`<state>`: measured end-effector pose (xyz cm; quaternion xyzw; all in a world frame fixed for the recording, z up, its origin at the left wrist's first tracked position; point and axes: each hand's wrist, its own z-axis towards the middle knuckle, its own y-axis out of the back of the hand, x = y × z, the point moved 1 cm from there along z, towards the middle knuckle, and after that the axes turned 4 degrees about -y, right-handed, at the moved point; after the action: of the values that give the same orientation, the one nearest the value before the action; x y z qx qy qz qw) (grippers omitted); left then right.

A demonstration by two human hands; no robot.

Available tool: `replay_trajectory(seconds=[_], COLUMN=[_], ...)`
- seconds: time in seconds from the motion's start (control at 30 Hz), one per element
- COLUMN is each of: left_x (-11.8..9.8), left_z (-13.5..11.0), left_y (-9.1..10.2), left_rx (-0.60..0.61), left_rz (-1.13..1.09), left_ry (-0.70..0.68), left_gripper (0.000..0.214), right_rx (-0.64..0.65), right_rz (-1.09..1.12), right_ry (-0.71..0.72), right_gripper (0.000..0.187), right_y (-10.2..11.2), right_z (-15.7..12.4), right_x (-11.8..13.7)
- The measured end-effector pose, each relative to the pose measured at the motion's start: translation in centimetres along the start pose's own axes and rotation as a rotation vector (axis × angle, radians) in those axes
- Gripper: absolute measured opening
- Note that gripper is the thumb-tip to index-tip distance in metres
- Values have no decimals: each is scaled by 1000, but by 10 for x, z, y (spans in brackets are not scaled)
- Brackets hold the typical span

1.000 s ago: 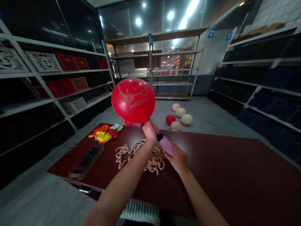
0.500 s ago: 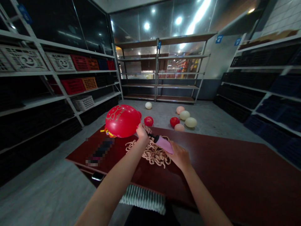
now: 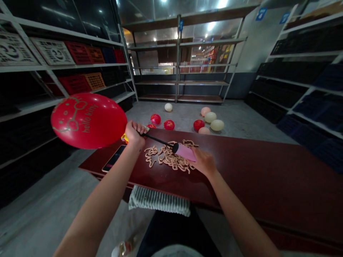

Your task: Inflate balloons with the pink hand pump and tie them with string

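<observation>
A large red balloon [image 3: 91,121] with a printed cartoon and "hello kitty" lettering floats out to the left of my left hand [image 3: 135,135]. That hand is closed around the balloon's neck, where it meets the front end of a balloon pump. Pink-bodied, the pump [image 3: 184,152] has its black rod [image 3: 158,140] drawn out long between my hands. My right hand [image 3: 205,162] is wrapped round the pink barrel. Below the pump, a heap of tan, uninflated long balloons [image 3: 174,160] lies on the dark red table [image 3: 241,171].
A phone [image 3: 114,159] lies at the table's left end. Several red, pink and cream balloons [image 3: 217,125] rest on the floor beyond the table. Shelving racks [image 3: 177,67] stand behind and at both sides; crates [image 3: 77,53] fill the left one. A striped cloth [image 3: 159,200] hangs at the front edge.
The red balloon has grown bigger and shifted left with my left hand. My hands have spread apart, and the pump's black rod now shows at length. The view has tipped downward.
</observation>
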<state>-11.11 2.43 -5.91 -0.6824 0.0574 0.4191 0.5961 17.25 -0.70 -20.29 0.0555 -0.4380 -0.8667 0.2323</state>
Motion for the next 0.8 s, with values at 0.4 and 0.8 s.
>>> replay_trajectory(seconds=[0.4,0.8], left_x=[76,173], left_z=[-29,-89], left_y=[-65,-100], left_rx=[123,167], left_rz=[-26,-34], left_ry=[-60,38], left_gripper=[48,48], right_rx=[-201,-305], right_rz=[-56,-179], right_ry=[-246,-409], right_gripper=[39,35], right_y=[-1,19], right_z=[3,-1], right_x=[-22,-35])
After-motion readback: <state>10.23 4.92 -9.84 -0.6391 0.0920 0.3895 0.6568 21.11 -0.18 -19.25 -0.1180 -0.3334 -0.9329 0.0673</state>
